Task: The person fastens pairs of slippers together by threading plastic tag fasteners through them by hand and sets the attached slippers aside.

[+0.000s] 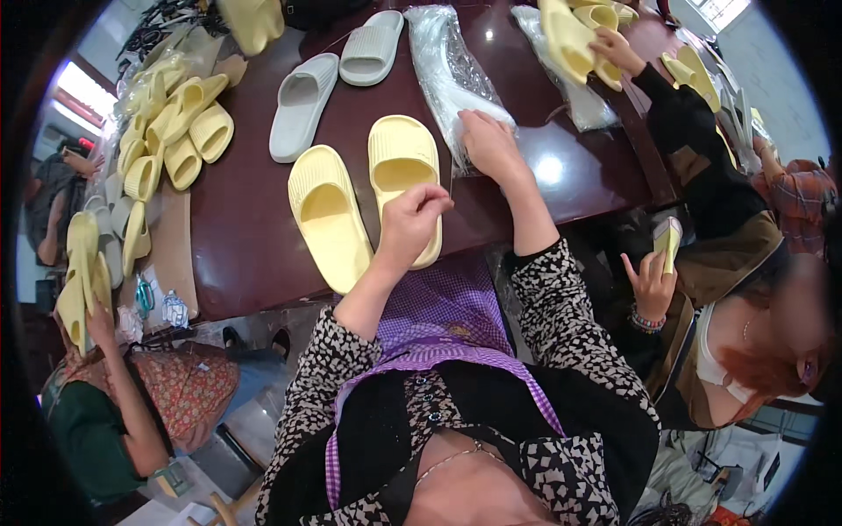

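Observation:
A pair of pale yellow slide slippers lies on the dark red table in front of me, toes away. My left hand [412, 224] is closed over the right slipper [403, 145], its fingers curled together; anything inside them is hidden. Beside it, the left slipper [330, 219] lies slightly askew. My right hand [493, 147] rests at the near end of a stack of clear plastic bags [443, 66], with its fingers bent onto the plastic, pinching a bag. Two light grey slippers, one nearer [303, 107] and one farther [372, 49], lie beyond the yellow pair.
Yellow slippers [182, 164] are heaped at the left of the table [237, 254]. At right, a co-worker's hand [617, 51] touches more yellow slippers [566, 39] near another bag stack [589, 107]. A person at left holds yellow slippers [81, 250]. Teal-handled scissors [144, 296] lie at the left corner.

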### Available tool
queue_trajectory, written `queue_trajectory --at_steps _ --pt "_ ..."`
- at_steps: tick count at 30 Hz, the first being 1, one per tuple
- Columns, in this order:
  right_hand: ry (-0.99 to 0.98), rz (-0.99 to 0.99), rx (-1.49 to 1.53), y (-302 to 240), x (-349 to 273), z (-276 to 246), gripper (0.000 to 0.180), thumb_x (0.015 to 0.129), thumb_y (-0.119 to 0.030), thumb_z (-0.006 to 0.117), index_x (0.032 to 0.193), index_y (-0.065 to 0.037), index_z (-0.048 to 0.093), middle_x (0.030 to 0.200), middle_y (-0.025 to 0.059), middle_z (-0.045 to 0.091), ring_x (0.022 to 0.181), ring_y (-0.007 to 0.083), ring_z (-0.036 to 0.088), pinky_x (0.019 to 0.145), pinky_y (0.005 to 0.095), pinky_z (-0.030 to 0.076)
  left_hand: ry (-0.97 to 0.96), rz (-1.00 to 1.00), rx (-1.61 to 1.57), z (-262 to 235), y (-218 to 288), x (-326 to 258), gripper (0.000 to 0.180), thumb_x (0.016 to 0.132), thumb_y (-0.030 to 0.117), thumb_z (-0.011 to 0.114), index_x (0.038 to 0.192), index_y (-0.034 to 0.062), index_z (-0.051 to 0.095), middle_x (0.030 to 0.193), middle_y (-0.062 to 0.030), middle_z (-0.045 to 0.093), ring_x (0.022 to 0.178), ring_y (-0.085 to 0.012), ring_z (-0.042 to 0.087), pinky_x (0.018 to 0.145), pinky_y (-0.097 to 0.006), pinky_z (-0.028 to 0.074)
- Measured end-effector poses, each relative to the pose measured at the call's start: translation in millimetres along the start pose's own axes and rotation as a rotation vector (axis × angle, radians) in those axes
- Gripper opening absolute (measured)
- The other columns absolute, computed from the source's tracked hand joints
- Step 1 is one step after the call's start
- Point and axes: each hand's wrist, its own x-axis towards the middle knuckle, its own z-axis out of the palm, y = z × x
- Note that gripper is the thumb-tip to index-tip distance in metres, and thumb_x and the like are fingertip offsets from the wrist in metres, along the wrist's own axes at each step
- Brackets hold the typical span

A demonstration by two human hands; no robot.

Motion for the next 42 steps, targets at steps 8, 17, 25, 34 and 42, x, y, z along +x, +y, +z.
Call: queue_trajectory --at_steps 8,17,25,34,42 --pt "-0.137 0.106 -0.111 4 -1 -3 0.038 0.087 -0.006 0.039 0.123 -0.001 0.050 0.132 0.0167 0.051 0.126 0.0306 0.044 0.101 0.0477 0.033 -0.282 -0.309 -0.230 -14 55 -59 0.006 0.083 0.000 0.058 0.083 -0.0028 0.063 0.075 -0.0076 0.065 0.069 -0.0138 0.060 0.066 -0.025 0.049" --pt "0.001 0.070 0.091 5 -9 -1 0.035 0.086 -0.010 0.048 0.120 -0.005 0.055 0.125 0.0149 0.056 0.123 0.0307 0.047 0.102 0.0443 0.033 -0.167 -0.106 -0.974 -72 81 -80 0.006 0.083 -0.001 0.061 0.088 -0.0029 0.058 0.073 -0.0158 0.062 0.065 -0.0232 0.060 0.061 -0.033 0.051" --pt "0.195 0.022 0.249 -23 -21 -16 0.023 0.086 -0.012 0.058 0.106 -0.003 0.064 0.107 0.0123 0.065 0.104 0.0248 0.059 0.090 0.0363 0.044 0.048 0.075 -0.803 -94 96 -86 0.006 0.084 -0.002 0.060 0.087 -0.0040 0.057 0.074 -0.0168 0.061 0.065 -0.0233 0.059 0.061 -0.031 0.050" --pt "-0.293 -0.174 1.111 -160 -78 -75 0.015 0.083 -0.004 0.065 0.097 0.001 0.066 0.083 0.0042 0.068 0.077 0.0108 0.062 0.070 0.0247 0.049 0.254 -0.012 -0.428 -74 79 -70 0.005 0.086 -0.003 0.057 0.091 -0.0047 0.056 0.084 -0.0121 0.061 0.074 -0.0171 0.058 0.068 -0.028 0.047" --pt "-0.375 0.135 1.382 -156 -89 -59 0.003 0.086 -0.002 0.061 0.087 0.001 0.062 0.076 0.0011 0.062 0.066 0.0062 0.056 0.059 0.0200 0.045 0.341 -0.078 -0.284 -60 75 -67 0.007 0.088 0.000 0.057 0.093 -0.0017 0.062 0.080 -0.0051 0.063 0.069 -0.0069 0.056 0.062 -0.020 0.046"
